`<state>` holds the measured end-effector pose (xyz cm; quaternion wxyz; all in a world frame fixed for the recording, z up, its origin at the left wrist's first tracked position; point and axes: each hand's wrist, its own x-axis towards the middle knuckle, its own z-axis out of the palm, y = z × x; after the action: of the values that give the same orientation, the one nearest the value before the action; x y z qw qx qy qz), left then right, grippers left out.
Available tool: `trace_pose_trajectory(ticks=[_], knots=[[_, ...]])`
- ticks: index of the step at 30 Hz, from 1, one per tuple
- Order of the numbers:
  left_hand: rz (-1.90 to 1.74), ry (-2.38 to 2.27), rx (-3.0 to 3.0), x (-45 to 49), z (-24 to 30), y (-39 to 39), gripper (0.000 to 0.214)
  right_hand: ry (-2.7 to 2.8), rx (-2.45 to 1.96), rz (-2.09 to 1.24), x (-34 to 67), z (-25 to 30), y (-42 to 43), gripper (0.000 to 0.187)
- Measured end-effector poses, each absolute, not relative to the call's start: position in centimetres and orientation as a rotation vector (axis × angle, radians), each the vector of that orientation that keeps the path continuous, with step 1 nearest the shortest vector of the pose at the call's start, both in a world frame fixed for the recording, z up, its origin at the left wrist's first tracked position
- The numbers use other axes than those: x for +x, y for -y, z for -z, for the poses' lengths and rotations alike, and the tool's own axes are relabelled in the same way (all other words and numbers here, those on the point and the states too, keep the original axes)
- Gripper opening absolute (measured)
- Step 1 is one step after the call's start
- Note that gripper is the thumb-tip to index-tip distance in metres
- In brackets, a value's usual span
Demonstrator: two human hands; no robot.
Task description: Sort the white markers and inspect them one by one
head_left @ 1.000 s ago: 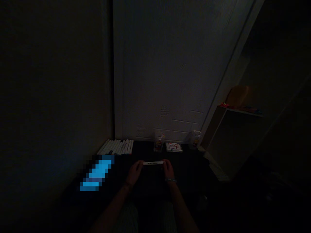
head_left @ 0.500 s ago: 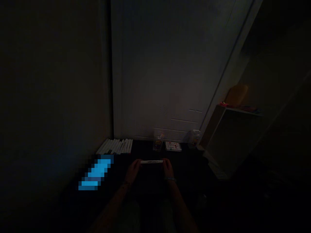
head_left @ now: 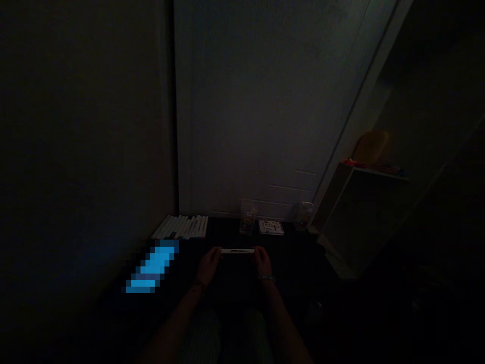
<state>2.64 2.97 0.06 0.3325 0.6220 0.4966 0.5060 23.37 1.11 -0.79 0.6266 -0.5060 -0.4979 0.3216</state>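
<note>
The room is very dark. Between my two hands I hold a white marker (head_left: 237, 251) level, above a dark surface. My left hand (head_left: 208, 266) pinches its left end and my right hand (head_left: 262, 262) pinches its right end; a bracelet circles my right wrist. A row of several white markers (head_left: 182, 227) lies side by side at the back left, near the wall.
A glowing blue screen (head_left: 151, 266) lies left of my left hand. A small clear container (head_left: 247, 223), a flat printed pack (head_left: 271, 227) and another clear container (head_left: 304, 216) stand at the back by a pale door. A low shelf unit (head_left: 352, 222) is on the right.
Both hands keep hold of the marker; it has turned slightly about its length and sits a little higher in view. Nothing else has moved.
</note>
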Motion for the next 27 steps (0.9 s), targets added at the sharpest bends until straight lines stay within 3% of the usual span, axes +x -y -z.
trace_pose_trajectory(ticks=[27], knots=[[-1.32, -1.309, 1.642, 2.87, -0.27, -2.85, 0.041, 1.216, -1.151, -0.706, 23.39, 0.84, -0.81, 0.03]])
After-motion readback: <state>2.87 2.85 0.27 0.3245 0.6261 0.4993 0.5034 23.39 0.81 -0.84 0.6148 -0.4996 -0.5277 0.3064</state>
